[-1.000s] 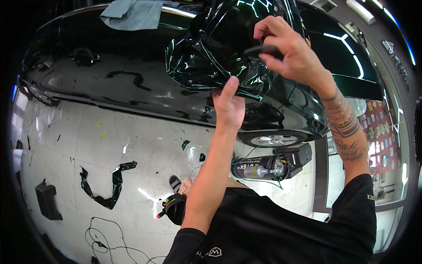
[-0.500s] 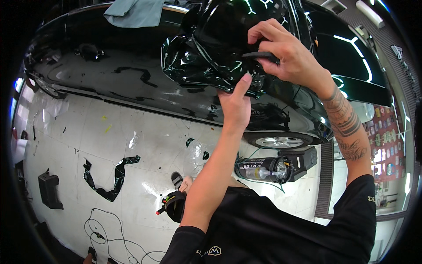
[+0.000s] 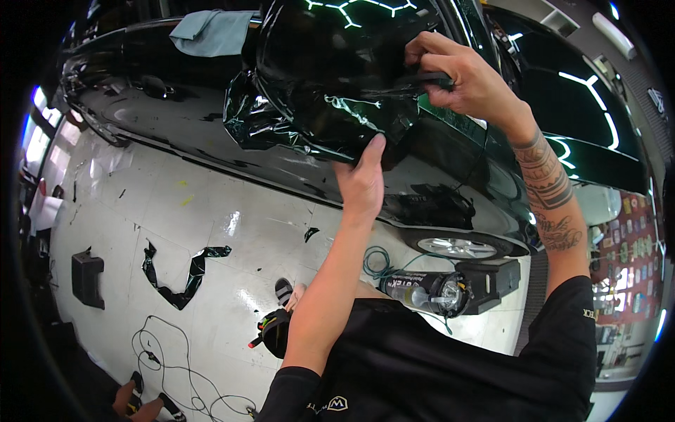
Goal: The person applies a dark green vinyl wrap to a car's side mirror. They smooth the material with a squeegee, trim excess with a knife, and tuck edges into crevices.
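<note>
Glossy black film (image 3: 256,116), loose and crumpled along its left and lower edges, covers the side mirror (image 3: 316,53) of a black car. My left hand (image 3: 362,183) grips the mirror's lower edge, thumb on top of the film and fingers hidden beneath. At the mirror's right, my right hand (image 3: 474,81) is closed around a slim black tool (image 3: 437,79) whose exact kind I cannot tell. Creased film stretches from the mirror toward the right fingers; whether they also pinch it is unclear.
A grey cloth (image 3: 211,34) hangs over the door. Below the front wheel (image 3: 457,247) lies a black cylinder (image 3: 418,292) with a green hose. Film scraps (image 3: 179,299), a black step stool (image 3: 88,278) and cables (image 3: 186,373) are on the floor. Another person's feet (image 3: 133,401) show lower left.
The film over the mirror looks smoother, with its crumpled part now farther left. Folds now run toward my right hand. My left hand appears slightly lower and left; the whole view has shifted.
</note>
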Demonstrator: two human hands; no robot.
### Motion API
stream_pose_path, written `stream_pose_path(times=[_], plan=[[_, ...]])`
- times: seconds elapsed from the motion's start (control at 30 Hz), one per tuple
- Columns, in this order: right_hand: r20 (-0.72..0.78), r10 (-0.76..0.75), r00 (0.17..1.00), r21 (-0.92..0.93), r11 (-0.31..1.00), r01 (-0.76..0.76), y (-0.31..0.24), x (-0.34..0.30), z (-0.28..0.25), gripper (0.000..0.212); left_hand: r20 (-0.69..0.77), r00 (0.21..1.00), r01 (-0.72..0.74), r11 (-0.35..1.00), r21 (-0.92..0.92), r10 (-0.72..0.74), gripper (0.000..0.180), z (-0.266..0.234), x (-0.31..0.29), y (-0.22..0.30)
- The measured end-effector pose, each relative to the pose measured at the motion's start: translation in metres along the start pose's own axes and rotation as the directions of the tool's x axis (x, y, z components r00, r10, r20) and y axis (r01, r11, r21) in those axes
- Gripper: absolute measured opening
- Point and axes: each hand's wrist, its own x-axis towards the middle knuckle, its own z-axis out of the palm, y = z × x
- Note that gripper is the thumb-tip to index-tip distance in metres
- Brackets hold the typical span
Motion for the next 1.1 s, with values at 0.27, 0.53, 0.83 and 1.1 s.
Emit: stream_pose_path(times=[0.27, 0.53, 0.83, 1.1], plan=[[-0.055, 0.244, 0.968, 0.239, 0.945, -0.224, -0.014, 0.015, 0.001, 0.010, 0.086, 0.996, 0.009, 0.913, -0.409, 0.029, 0.097, -0.038, 0.027, 0.068], [-0.161, 0.272, 0.949, 0.201, 0.950, -0.238, -0.046, 0.060, 0.003, 0.015, 0.112, 0.976, 0.213, 0.910, -0.356, -0.185, 0.047, -0.041, 0.057, 0.093], [-0.251, 0.448, 0.858, 0.001, 0.887, -0.462, -0.094, 0.089, 0.038, 0.018, -0.070, 0.900, 0.380, 0.852, -0.362, -0.431, 0.043, -0.020, 0.055, 0.111], [-0.217, 0.489, 0.845, -0.139, 0.841, -0.522, -0.111, 0.105, 0.056, 0.023, 0.044, 0.865, 0.473, 0.782, -0.406, -0.500, 0.048, -0.035, 0.067, 0.108]])
